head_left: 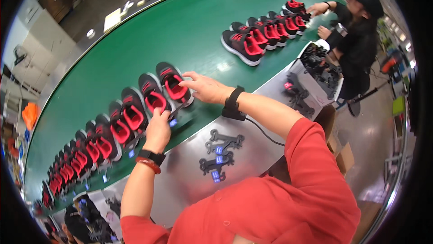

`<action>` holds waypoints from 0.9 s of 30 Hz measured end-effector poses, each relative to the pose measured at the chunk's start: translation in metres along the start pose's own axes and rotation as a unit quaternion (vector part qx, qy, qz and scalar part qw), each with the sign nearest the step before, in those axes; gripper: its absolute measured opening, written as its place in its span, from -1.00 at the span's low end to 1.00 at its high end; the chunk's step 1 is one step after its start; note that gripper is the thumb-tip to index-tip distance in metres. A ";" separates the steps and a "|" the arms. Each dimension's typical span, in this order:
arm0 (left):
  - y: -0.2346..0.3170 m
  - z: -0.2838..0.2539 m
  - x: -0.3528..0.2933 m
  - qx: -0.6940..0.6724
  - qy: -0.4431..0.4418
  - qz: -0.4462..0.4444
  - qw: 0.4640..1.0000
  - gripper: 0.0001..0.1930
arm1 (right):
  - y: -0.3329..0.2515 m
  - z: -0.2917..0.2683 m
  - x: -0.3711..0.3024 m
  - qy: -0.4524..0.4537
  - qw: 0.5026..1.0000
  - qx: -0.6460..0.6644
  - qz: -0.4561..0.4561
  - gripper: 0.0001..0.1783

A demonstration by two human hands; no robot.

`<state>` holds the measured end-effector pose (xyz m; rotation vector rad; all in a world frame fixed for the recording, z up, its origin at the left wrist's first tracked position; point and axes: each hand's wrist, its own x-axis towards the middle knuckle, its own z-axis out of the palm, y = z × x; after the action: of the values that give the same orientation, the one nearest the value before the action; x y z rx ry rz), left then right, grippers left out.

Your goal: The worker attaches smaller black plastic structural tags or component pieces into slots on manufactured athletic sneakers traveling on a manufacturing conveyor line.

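The person's left hand has its fingers curled in at the heel of a black-and-red mesh sneaker with a pale sole, second from the right end of a long row; whether it pinches the collar or something dark beside it, I cannot tell. The right hand, fingers extended, touches the heel side of the endmost black-and-red sneaker; its thumb is hidden, so a firm hold cannot be confirmed. Down the row to the left, small blue tags show by several heels, so those shoes look already dealt with, while the end pair appears to be in hand. Flat black plastic hangers with blue tags lie loose on the bare steel ledge, apparently unused. A separate cluster of matching sneakers farther right on the green belt shows no blue tags that I can make out, and seems left to do. Beyond the ledge, a white box of black hangers stands near a co-worker in black, who reaches toward that cluster. Close-packed neighbouring shoes crowd the left hand, and a black cable from the right wristband crosses the ledge, a possible snag.
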<state>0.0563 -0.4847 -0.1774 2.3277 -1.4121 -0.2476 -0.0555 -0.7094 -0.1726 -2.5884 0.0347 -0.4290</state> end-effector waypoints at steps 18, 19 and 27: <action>-0.011 -0.003 0.021 0.092 -0.131 -0.002 0.987 -0.83 | 0.239 -0.195 -0.087 0.120 0.772 -0.247 0.573 -0.40; -0.009 -0.005 0.021 0.097 -0.144 -0.010 0.985 -0.78 | 0.247 -0.195 -0.088 0.093 0.770 -0.262 0.574 -0.39; -0.022 0.001 0.015 0.080 -0.125 0.004 0.989 -0.72 | 0.272 -0.191 -0.088 0.045 0.769 -0.316 0.554 -0.65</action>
<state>0.0803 -0.4892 -0.1870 2.4894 -1.6122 -0.4528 -0.1825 -1.0284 -0.1762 -2.5408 1.9049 -0.0583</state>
